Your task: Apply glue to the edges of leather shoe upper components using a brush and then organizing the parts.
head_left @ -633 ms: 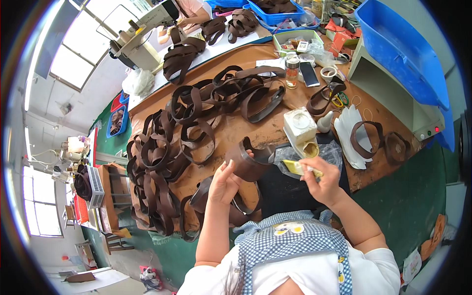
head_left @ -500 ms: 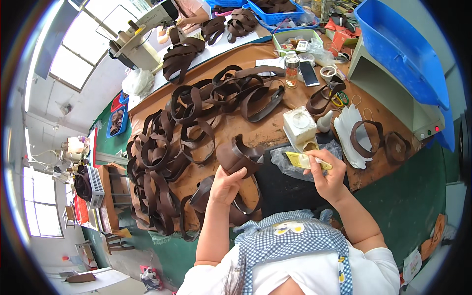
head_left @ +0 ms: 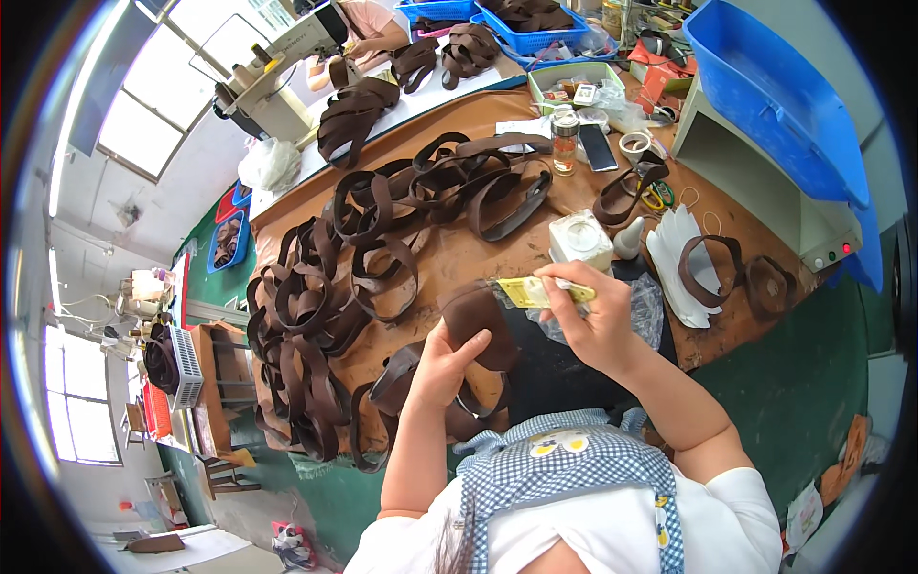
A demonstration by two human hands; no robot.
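Note:
My left hand (head_left: 446, 371) grips a curved dark brown band (head_left: 481, 325), thumb on its near face and the other fingers behind it. In my right hand (head_left: 598, 311) is a flat brush (head_left: 521, 292) with a yellow handle, held level. Its bristle end meets the upper right edge of the band; whether it presses on the surface I cannot tell. Below both hands lies a black mat (head_left: 550, 368), and crumpled clear plastic (head_left: 645, 311) is by my right wrist. A white square container (head_left: 579, 241) stands just beyond my right hand.
Many looped brown bands (head_left: 306, 287) cover the table's left side. A glass jar (head_left: 564, 143), a phone (head_left: 599, 148), a tape roll (head_left: 634, 143) and white strips (head_left: 681, 263) lie on the right. A blue bin (head_left: 779, 105) rests above a grey box. Another person (head_left: 373, 29) sits at the far side.
My right hand has carried the brush leftward from beside the white container to the band. My left hand has turned the band, so a broader face shows.

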